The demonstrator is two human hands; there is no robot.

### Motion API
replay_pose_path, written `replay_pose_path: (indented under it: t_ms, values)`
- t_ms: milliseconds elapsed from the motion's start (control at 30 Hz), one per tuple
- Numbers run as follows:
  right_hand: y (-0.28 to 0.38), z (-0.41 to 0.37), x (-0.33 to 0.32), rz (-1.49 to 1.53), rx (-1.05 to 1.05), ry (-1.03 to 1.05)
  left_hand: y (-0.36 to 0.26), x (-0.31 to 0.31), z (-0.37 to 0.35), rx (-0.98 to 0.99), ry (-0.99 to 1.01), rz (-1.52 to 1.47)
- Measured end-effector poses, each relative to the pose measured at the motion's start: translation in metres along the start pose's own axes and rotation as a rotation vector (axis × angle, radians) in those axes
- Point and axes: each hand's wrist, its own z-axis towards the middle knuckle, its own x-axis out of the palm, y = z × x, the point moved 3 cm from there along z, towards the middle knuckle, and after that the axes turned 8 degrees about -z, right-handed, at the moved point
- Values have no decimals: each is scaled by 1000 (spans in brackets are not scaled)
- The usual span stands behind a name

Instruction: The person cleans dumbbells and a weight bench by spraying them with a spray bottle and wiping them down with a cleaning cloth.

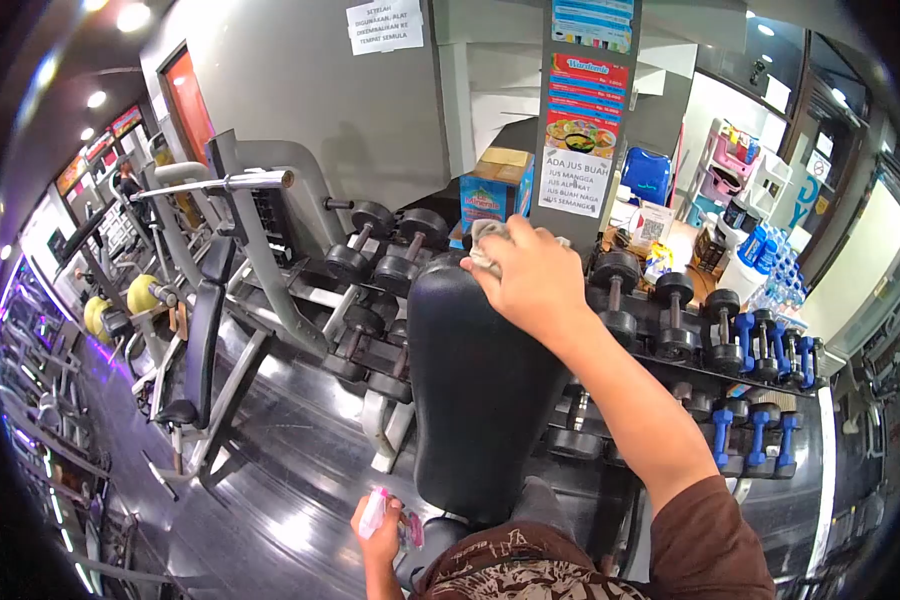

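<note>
A black padded bench backrest (480, 390) stands tilted in front of me. At its top edge is my right hand (538, 275), its fingers closed around a crumpled pale cloth (488, 240). The cloth is at the pad's upper end; whether it presses on the pad is hard to tell. Low in the view, left of the bench, my left hand (378, 538) is wrapped round a small spray bottle (374, 510) with a white and pink top. Part of the bottle is hidden by the fingers.
Black dumbbells (675, 315) and blue dumbbells (758, 440) sit on racks behind and beside the bench. To the left stands a barbell bench (208, 340) with a bar. A grey pillar (545, 190) with posters rises behind, beside a counter holding bottles (770, 260).
</note>
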Motion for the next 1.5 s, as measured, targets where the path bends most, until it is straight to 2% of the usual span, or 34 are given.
replay_pose_path:
  t_ms: [133, 233, 300, 367, 500, 600, 667, 700, 767, 800, 833, 933, 1033, 1100, 1233, 1300, 1367, 1400, 1467, 1500]
  values:
    - [14, -16, -9, -113, -162, -122, 1, 3, 7, 30, 13, -29]
    - [22, -43, -11, -149, -273, -133, -2, 2, 8, 61, 10, -3]
    - [31, -64, -11, -139, -334, -85, -8, 1, 10, 94, 8, 77]
    - [43, -103, 7, -135, -461, -16, -3, -3, 13, 54, -13, 52]
    - [61, -176, 43, -25, -544, 78, -5, 1, 16, 35, -43, -3]
    - [62, -165, 32, 113, -425, 147, -16, 7, 14, 39, 7, -25]
    - [47, -104, -16, 16, -365, 124, -8, 2, 17, 106, 43, 87]
    - [33, -73, -33, -86, -295, 62, -5, 0, 16, 133, 64, 147]
    - [-4, -32, -58, 31, 19, -87, -15, 11, 13, 61, 49, 84]
    - [-21, -23, -55, 10, 80, -197, -17, 17, 12, 28, 41, 51]
    - [-32, -27, -44, -31, 92, -144, -15, 20, 11, 53, 54, 58]
    - [-34, -71, -23, 103, 142, -260, -14, 27, 13, 135, 126, 124]
    - [-29, -126, -11, 54, 11, -245, -9, 37, 12, 47, 117, -22]
    - [-16, -166, -5, 83, -69, -74, -7, 40, 13, 68, 150, -2]
    - [9, -247, 26, 163, -167, 117, 4, 40, 15, 96, 178, -24]
    - [6, -248, 21, 211, -141, 142, 0, 41, 11, 81, 170, -8]
    - [-8, -206, -8, 282, -43, 124, -2, 39, 10, 96, 161, 22]
    - [-21, -174, -24, 284, -41, -93, 1, 37, 9, 113, 157, 43]
    - [-45, -111, -62, 332, 66, -347, 2, 37, 4, 109, 161, 66]
    - [-54, -87, -74, 379, 168, -388, 1, 38, 2, 91, 168, 67]
